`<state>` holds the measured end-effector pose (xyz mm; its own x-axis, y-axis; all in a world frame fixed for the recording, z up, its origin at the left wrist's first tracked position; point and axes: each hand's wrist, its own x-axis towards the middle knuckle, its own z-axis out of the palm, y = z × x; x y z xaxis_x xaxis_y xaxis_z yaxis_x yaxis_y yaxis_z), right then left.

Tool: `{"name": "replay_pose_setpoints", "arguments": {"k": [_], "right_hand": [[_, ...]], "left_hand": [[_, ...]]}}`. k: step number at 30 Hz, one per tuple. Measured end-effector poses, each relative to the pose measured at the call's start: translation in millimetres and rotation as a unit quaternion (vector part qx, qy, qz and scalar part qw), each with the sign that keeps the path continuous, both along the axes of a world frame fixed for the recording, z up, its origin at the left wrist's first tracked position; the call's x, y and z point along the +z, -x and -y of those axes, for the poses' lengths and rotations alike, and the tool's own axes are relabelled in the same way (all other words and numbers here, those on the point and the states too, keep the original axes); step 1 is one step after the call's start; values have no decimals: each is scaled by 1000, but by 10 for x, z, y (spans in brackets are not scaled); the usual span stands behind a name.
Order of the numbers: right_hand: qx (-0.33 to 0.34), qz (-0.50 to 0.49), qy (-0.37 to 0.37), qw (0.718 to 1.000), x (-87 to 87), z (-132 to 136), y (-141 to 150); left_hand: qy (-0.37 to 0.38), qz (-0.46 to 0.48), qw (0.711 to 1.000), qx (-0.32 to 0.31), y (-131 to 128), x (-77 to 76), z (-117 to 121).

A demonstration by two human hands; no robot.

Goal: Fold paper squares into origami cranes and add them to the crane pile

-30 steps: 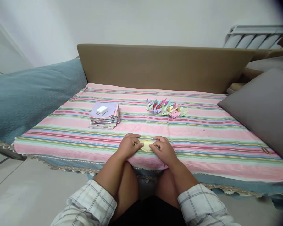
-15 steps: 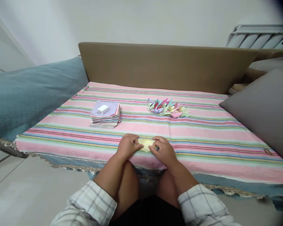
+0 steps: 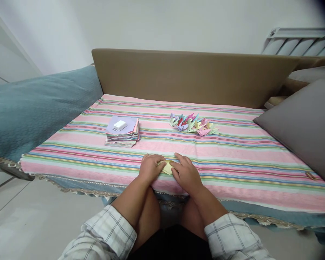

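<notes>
Head view: yellow folded paper (image 3: 167,168) is on the striped cloth (image 3: 222,148), between both hands, near the seat's front edge. Left hand (image 3: 151,169) narrow, fingers curled, thumb and fingertips holding the paper's left side. Right hand (image 3: 186,173) looser, fingers partly spread, touching the paper's right side; pinch or just a press, cannot tell. Fingers cover both ends, so the edges there can't be checked.

Main risk: paper skews, because the two hands could push unevenly on such a small piece. A crease could land off line if layers slip under the thumbs. Cloth is soft and could give under pressure, leaving creases weak or wavy. Pulling both sides apart too hard might tear a thin corner.

Stack of colored paper (image 3: 123,139) sits beyond the left hand, edges uneven, white charger plug (image 3: 120,125) on top. A bump or a tug on the cloth could slide sheets or tip the plug off. Paper cranes (image 3: 191,124) are bunched beyond the right hand; a careless reach could crush wings, light as they look.
</notes>
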<state>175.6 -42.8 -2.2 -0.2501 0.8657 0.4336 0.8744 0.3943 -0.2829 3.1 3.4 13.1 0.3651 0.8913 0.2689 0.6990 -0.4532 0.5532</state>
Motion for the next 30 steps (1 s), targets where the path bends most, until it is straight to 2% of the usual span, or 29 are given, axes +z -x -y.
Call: {"name": "replay_pose_setpoints", "arguments": {"k": [8,13,16,30], "right_hand": [[-7,15,-15,1000,-5,1,8],[0,-13,-57,998,-13,7,19],[-3,4,-62,998,-26,14,20],[-11,41,-40,998,-103,-1,20]], "left_hand": [[-53,0,998,-21,112,-122,-78],[-121,-45,990,-47,109,-155,-80],[-148,-70,985,-55,98,-159,-69],[-127,-164,973,-102,128,-126,-46]]}}
